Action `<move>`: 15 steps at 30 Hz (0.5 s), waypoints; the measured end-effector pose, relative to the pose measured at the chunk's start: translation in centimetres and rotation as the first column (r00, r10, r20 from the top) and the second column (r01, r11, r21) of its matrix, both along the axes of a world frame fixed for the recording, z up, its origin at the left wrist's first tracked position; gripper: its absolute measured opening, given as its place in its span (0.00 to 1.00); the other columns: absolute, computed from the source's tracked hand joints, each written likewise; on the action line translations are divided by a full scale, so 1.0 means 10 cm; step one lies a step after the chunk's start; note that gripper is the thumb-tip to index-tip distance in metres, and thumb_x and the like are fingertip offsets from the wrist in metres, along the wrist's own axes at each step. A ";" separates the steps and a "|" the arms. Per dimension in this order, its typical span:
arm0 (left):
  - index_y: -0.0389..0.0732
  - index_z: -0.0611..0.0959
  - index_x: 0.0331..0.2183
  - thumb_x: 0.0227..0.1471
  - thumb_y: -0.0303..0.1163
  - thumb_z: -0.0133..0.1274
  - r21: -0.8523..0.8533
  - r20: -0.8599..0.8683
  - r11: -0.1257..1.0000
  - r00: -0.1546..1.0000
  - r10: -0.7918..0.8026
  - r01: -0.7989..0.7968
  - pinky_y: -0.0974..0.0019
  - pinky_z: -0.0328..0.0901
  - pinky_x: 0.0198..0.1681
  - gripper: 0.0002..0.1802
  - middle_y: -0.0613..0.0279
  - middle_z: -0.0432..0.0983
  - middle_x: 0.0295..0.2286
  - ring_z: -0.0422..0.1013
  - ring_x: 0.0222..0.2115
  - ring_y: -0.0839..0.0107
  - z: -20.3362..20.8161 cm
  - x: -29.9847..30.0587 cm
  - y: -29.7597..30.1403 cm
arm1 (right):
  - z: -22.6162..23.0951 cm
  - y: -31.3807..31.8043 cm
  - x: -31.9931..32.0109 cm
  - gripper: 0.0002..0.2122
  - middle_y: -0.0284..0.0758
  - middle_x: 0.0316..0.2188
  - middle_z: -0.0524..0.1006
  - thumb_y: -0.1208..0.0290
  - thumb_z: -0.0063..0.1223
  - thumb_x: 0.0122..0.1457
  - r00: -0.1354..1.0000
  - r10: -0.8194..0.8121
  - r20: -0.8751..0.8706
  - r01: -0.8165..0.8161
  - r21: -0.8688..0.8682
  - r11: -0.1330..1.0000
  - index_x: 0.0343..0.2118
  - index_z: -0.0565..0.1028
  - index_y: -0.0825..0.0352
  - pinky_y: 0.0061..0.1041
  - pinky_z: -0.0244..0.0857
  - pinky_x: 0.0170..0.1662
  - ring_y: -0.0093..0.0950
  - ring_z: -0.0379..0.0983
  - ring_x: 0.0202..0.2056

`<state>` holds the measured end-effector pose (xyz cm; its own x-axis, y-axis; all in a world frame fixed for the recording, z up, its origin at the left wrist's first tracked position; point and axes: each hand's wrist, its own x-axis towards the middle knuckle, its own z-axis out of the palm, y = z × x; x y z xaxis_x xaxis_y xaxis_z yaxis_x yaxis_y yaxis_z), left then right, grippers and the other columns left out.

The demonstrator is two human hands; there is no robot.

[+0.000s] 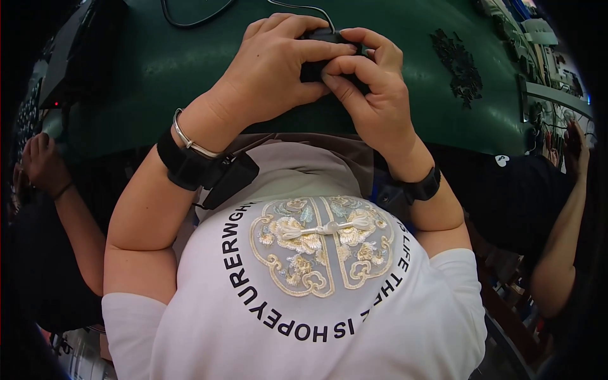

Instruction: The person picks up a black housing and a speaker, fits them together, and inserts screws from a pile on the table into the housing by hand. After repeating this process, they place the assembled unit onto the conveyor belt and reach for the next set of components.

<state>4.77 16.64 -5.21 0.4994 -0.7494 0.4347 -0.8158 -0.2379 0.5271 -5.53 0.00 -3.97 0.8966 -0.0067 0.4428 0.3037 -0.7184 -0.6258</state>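
Observation:
Near the far middle of the green table (158, 95), my left hand (269, 69) is closed around the left side of a small black boxy device (311, 71). A thin grey cable (303, 7) runs up and away from its far end. From the other side my right hand (380, 82) grips the same device, its thumb and index finger pinched together at the near right edge. My fingers cover most of the device, so its exact kind cannot be made out. Anything small between the right fingertips is hidden.
A pile of small black parts (457, 66) lies on the table to the right. At the far left stands a black box (73, 57) with a red light. A black cable (196, 24) curls at the top. Co-workers' hands (39, 163) show at both sides.

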 end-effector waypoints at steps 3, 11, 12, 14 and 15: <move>0.58 0.85 0.44 0.37 0.34 0.67 -0.014 -0.018 1.000 1.000 0.003 -0.003 0.53 0.55 0.58 0.27 0.58 0.74 0.48 0.67 0.52 0.59 0.00 -0.01 -0.01 | 0.02 0.04 0.01 0.05 0.37 0.50 0.70 0.77 0.63 0.52 1.000 -0.013 0.013 0.014 -0.083 0.996 0.32 0.80 0.64 0.31 0.59 0.54 0.35 0.63 0.53; 0.58 0.84 0.45 0.33 0.29 0.68 0.033 -0.092 0.999 0.996 -0.016 0.019 0.53 0.56 0.57 0.31 0.57 0.72 0.48 0.66 0.51 0.56 0.09 -0.02 0.00 | 0.13 -0.65 -0.03 0.05 0.34 0.41 0.75 0.76 0.64 0.51 0.987 -0.149 0.058 0.152 -0.053 0.987 0.31 0.79 0.66 0.26 0.64 0.47 0.30 0.69 0.44; 0.58 0.84 0.45 0.33 0.29 0.68 0.050 -0.094 0.999 0.996 -0.005 0.010 0.53 0.56 0.57 0.31 0.57 0.72 0.48 0.66 0.51 0.55 0.10 -0.04 0.02 | 0.13 -0.90 -0.04 0.06 0.33 0.38 0.76 0.76 0.64 0.51 0.976 -0.216 0.027 0.216 0.000 0.976 0.31 0.79 0.66 0.24 0.66 0.44 0.28 0.71 0.40; 0.58 0.84 0.46 0.32 0.28 0.69 0.047 -0.086 0.999 0.996 -0.016 0.020 0.53 0.56 0.57 0.32 0.57 0.72 0.48 0.66 0.50 0.55 0.12 -0.07 0.00 | 0.18 -1.30 -0.10 0.05 0.30 0.31 0.77 0.76 0.63 0.53 0.904 -0.427 -0.017 0.425 -0.056 0.903 0.32 0.79 0.68 0.20 0.66 0.40 0.24 0.72 0.34; 0.58 0.84 0.46 0.32 0.28 0.69 0.041 -0.090 0.999 0.996 -0.021 0.025 0.53 0.56 0.57 0.32 0.57 0.72 0.48 0.66 0.50 0.55 0.10 -0.08 -0.02 | 0.18 -1.45 -0.10 0.05 0.30 0.31 0.77 0.76 0.63 0.53 0.900 -0.436 -0.003 0.435 -0.064 0.898 0.32 0.79 0.68 0.20 0.66 0.40 0.24 0.72 0.34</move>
<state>3.92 16.45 -4.20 0.5173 -0.7780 0.3565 -0.7712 -0.2432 0.5883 -6.56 -14.48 -2.14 0.8174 -0.3718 0.4401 -0.0577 -0.8128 -0.5796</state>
